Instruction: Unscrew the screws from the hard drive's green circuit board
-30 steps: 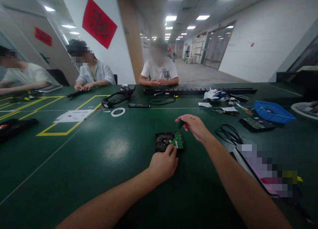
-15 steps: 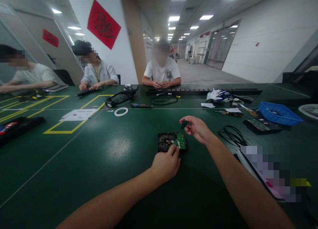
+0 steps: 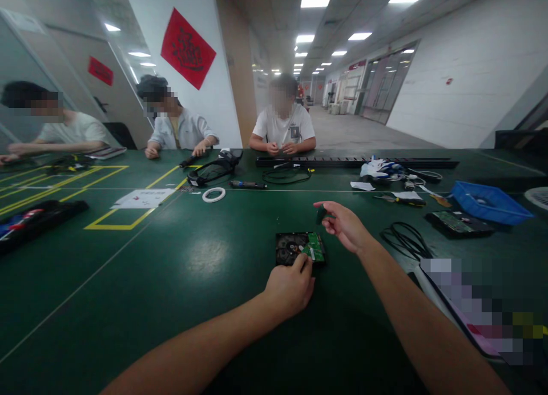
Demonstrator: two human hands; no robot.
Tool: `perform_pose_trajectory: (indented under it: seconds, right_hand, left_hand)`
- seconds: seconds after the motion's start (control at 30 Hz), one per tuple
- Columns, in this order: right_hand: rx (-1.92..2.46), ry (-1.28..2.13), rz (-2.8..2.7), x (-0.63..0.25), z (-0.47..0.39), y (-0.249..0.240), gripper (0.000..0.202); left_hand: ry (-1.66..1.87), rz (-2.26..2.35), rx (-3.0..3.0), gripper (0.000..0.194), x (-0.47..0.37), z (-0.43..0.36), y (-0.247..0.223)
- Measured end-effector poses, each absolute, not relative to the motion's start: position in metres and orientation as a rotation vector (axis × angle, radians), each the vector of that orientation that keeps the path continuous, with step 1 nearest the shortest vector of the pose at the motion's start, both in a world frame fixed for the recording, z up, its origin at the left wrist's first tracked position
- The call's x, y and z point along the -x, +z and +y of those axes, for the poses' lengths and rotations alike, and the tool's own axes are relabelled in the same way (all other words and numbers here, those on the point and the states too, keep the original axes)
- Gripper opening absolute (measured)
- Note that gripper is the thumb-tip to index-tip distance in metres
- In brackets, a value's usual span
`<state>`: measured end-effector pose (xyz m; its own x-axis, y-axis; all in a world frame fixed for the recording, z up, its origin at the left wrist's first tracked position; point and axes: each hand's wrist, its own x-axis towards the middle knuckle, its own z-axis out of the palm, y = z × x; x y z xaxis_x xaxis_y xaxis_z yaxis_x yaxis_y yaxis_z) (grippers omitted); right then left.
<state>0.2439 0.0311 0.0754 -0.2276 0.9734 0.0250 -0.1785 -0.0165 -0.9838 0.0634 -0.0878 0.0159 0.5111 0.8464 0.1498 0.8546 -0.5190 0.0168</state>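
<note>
A hard drive point(image 3: 291, 249) with a green circuit board lies on the dark green table in front of me, its board side up. My left hand point(image 3: 289, 287) grips its near edge, fingertips closed together over the board's lower part. What lies under those fingertips is hidden. Just beyond the drive's right side, my right hand point(image 3: 342, 226) hovers above the table. Between its thumb and index finger is a small dark flat piece point(image 3: 321, 214), whose kind I cannot make out.
At the right lie a second hard drive point(image 3: 459, 224), a blue tray point(image 3: 490, 202), pliers point(image 3: 402, 201) and a coiled black cable point(image 3: 402, 240). A white tape roll point(image 3: 213, 195) and a dark screwdriver-like tool point(image 3: 248, 185) lie farther off. Several people sit opposite.
The view has shifted slightly, so everything sits a little lower and to the right. Both hands keep nearly the same pose. A person opposite on the left has moved their hands apart.
</note>
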Motion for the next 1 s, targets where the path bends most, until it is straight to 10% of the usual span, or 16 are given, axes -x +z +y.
perform_pose_trajectory:
  seconds: [1.0]
  right_hand:
    - [0.98,1.442,-1.324,-0.2431,0.0291,0.0758,0.029]
  left_hand:
    - [-0.196,-1.539,2.686,0.051,-0.064,-0.0868,0.016]
